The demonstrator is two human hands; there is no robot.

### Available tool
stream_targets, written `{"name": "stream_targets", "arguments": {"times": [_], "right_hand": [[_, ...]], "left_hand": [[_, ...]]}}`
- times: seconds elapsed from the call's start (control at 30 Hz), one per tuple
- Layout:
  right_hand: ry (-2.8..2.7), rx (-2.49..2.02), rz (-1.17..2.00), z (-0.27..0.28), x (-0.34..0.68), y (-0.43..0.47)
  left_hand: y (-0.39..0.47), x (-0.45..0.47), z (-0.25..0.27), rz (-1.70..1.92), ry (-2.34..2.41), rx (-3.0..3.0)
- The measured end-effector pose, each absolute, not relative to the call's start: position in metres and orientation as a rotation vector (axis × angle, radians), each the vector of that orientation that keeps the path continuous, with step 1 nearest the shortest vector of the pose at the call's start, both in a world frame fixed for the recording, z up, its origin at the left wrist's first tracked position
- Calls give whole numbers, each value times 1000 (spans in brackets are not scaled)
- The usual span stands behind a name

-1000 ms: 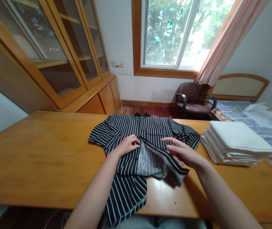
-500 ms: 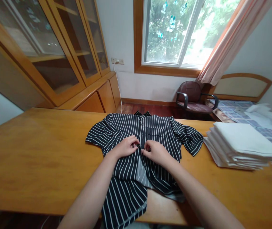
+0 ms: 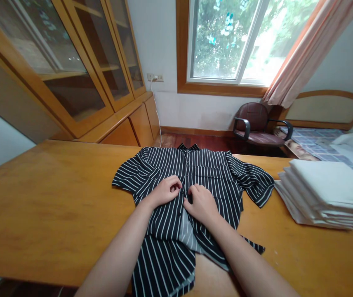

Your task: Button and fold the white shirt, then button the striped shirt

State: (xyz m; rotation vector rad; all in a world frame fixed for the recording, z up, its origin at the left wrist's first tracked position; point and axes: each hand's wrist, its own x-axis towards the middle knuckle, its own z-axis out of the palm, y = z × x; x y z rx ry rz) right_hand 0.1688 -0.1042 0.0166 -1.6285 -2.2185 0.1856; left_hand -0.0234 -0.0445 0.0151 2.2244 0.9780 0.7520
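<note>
A black short-sleeved shirt with white stripes (image 3: 167, 159) lies front side up, its collar at the far side. The button front is closed higher up and parts lower down, showing the paler inside. My left hand (image 3: 166, 190) is closed at the middle of the front, thumb and fingertips pinching the shirt's edge. Just right of it, my right hand (image 3: 203, 204) rests on the shirt with thumb and bent fingers apart. Any button under the fingertips is too small to make out. The lower left hem spreads toward me, and a striped corner sticks out beyond my right forearm.
The shirt lies on a wooden table (image 3: 55, 206). A stack of folded white cloth-like sheets (image 3: 334, 185) stands at the right. Beyond the table are a glass-door cabinet (image 3: 102, 62), a maroon armchair (image 3: 253, 119), a window with a pink curtain (image 3: 312, 53) and a bed (image 3: 312, 138).
My right hand has loosened from its pinch, its fingers now spread more and lower on the shirt. My left hand stays at the front edge. The view has shifted slightly left.
</note>
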Motion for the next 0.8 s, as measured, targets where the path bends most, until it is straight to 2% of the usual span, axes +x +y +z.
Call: {"name": "stream_targets", "arguments": {"times": [0.33,0.8], "right_hand": [[-2161,-1616,222,17,178,-102],[-1856,-1506,583,9,186,-92]], "left_hand": [[-49,-23,19,636,952,2375],[-50,-20,20,594,936,2541]]}}
